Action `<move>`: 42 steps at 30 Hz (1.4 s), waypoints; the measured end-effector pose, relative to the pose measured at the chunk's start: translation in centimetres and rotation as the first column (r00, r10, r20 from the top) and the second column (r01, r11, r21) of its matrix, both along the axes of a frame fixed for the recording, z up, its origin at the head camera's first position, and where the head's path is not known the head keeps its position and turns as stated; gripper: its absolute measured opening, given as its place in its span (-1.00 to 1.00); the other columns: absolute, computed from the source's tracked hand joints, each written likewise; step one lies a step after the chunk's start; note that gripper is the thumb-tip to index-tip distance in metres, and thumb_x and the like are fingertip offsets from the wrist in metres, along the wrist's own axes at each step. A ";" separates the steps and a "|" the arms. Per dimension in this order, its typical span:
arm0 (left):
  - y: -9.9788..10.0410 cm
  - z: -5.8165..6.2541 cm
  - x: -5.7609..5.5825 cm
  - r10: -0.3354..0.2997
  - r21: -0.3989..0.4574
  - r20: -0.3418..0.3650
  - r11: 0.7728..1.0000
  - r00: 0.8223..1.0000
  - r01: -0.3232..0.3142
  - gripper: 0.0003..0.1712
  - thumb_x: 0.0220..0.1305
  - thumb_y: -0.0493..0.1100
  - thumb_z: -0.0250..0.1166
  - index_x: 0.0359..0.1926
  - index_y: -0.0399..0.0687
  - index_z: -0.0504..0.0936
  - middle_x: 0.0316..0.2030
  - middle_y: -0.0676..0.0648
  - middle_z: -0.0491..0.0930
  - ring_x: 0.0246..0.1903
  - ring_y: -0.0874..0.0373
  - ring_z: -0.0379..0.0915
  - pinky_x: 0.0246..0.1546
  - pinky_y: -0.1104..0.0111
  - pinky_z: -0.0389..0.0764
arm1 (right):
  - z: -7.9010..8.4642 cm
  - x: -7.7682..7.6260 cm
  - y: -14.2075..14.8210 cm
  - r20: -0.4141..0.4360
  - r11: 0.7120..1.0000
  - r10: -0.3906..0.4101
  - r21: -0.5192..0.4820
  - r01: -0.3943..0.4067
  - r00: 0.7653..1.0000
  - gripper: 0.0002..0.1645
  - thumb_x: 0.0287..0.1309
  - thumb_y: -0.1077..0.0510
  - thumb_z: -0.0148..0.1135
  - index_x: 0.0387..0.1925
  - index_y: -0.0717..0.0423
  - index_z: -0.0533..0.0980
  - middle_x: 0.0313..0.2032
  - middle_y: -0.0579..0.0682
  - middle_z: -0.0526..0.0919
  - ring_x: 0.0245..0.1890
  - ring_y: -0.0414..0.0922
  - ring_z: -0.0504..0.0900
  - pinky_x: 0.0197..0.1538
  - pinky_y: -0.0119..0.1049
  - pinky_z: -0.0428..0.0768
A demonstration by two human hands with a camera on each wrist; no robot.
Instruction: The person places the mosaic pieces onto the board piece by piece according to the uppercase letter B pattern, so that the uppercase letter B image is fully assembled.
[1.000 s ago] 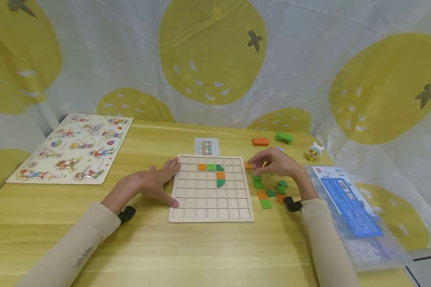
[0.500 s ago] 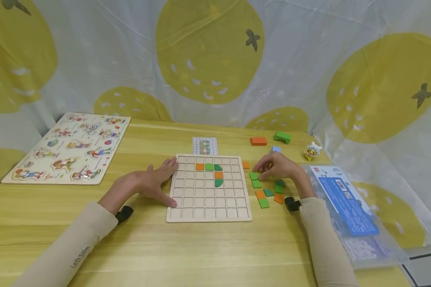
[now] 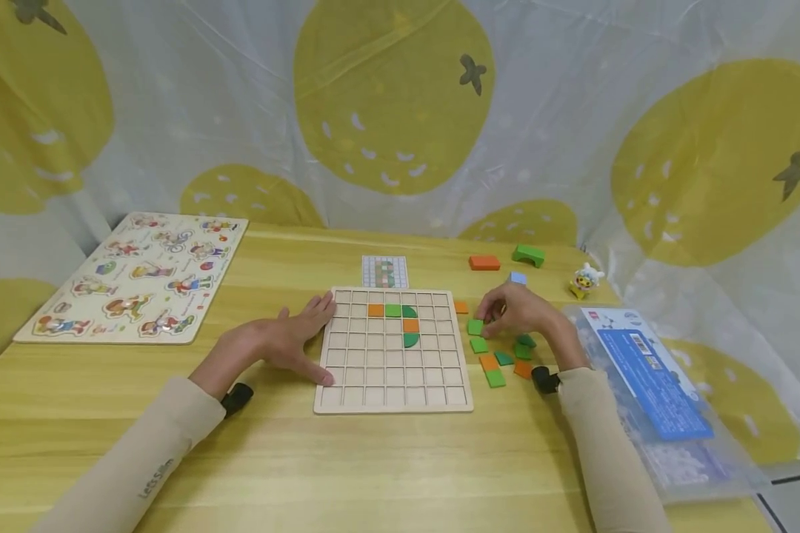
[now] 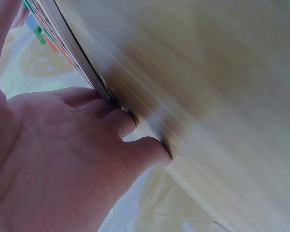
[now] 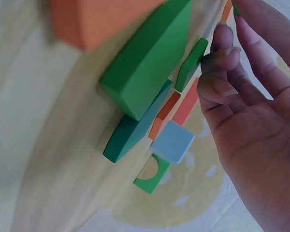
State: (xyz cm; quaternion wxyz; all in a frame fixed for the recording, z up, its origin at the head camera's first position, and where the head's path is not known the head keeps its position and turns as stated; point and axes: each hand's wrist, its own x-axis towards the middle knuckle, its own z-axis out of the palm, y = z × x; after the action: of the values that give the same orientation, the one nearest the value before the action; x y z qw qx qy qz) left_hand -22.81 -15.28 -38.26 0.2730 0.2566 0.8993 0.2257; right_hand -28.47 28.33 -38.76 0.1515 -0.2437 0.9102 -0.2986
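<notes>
My left hand [image 3: 293,339] rests spread along the left edge of a wooden grid board [image 3: 395,377], thumb low and fingers near the top corner. Orange and green tiles, among them a light green square [image 3: 392,311] and a dark green quarter-round [image 3: 410,340], sit in its upper cells. To the right of the board, my right hand [image 3: 518,309] pinches a light green square tile [image 3: 475,326] at its edge, low over the table. Just below lies another light green tile [image 3: 479,345]. In the right wrist view, only a sliver of green shows at the fingertips.
Behind the board lies a printed pattern card [image 3: 384,272]. Several loose tiles [image 3: 496,378] lie by the right hand. Farther back are an orange block [image 3: 484,263], a green arch block [image 3: 528,255] and a small figurine [image 3: 585,281]. A plastic pouch [image 3: 653,385] lies right, a picture puzzle [image 3: 133,277] left.
My right hand has moved right and down from beside the orange tile at the board's edge to the light green square tile. The left hand stays on the board.
</notes>
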 end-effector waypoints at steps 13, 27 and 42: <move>0.1 -0.1 0.1 0.009 0.008 0.011 1.000 1.000 -0.009 0.57 0.19 0.26 0.62 0.71 -0.37 -0.29 0.71 -0.31 -0.53 0.69 -0.29 -0.64 0.57 -0.38 -0.45 | 2.0 1.1 -2.9 -0.065 0.991 0.025 -0.128 -0.033 0.998 -0.96 0.29 0.27 0.54 -0.30 0.18 0.79 -0.34 -0.02 0.82 -0.30 -0.02 0.77 -0.20 -0.27 0.71; 0.1 -0.1 -0.1 0.008 -0.010 0.008 1.000 1.000 -0.008 0.57 0.19 0.28 0.62 0.71 -0.35 -0.30 0.72 -0.30 -0.52 0.70 -0.27 -0.62 0.58 -0.37 -0.43 | 1.2 2.8 -13.0 0.057 0.984 0.055 -0.175 -0.044 0.997 -0.95 0.29 0.29 0.54 -0.31 0.22 0.82 -0.37 -0.06 0.84 -0.37 -0.21 0.77 -0.20 -0.35 0.74; 0.1 -0.2 -0.2 0.000 -0.025 -0.004 1.000 1.000 0.000 0.58 0.18 0.30 0.61 0.72 -0.35 -0.29 0.72 -0.30 -0.52 0.70 -0.26 -0.60 0.57 -0.39 -0.42 | 1.2 3.3 -13.2 0.029 0.991 0.045 -0.124 -0.041 0.999 -0.89 0.34 0.31 0.48 -0.16 0.26 0.83 -0.26 0.02 0.87 -0.30 -0.17 0.81 -0.10 -0.31 0.77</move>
State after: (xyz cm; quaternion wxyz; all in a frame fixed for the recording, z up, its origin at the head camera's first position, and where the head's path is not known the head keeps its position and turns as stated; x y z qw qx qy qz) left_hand -22.99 -15.23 -38.44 0.2741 0.2535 0.9027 0.2139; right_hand -25.21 15.10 -37.58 0.1569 -0.2676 0.8821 -0.3545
